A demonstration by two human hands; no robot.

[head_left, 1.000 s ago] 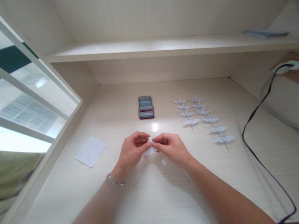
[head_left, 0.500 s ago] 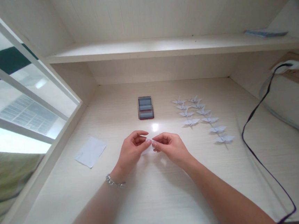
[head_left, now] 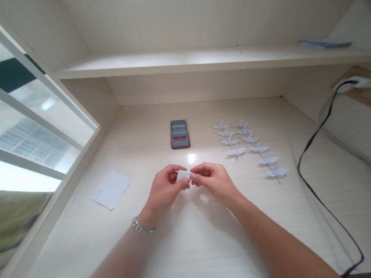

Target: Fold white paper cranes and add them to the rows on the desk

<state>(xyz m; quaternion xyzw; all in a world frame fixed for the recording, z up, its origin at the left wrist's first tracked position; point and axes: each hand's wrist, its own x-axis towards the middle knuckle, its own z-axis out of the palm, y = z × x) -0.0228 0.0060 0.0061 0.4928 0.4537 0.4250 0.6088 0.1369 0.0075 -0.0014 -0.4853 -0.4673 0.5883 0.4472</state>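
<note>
A small folded piece of white paper (head_left: 183, 174) is pinched between both hands, just above the middle of the desk. My left hand (head_left: 166, 184), with a silver bracelet at the wrist, grips its left side between thumb and fingers. On the right side, my right hand (head_left: 213, 180) pinches the edge with thumb and forefinger. Fingers cover part of the paper. Several white paper cranes (head_left: 237, 152) stand in two rows to the right of my hands. At the left lies a flat white sheet of paper (head_left: 111, 190).
Beyond my hands lies a dark rectangular object with a blurred face (head_left: 179, 134). A black cable (head_left: 306, 150) runs from the wall socket (head_left: 360, 82) down the right side. Across the back is a shelf (head_left: 198, 60) holding a bluish flat item (head_left: 325, 43). Metal bars (head_left: 12, 91) border the left.
The folded paper has been turned up between my fingers, so more of its face shows. My left fingers have closed in behind it. The view has shifted slightly.
</note>
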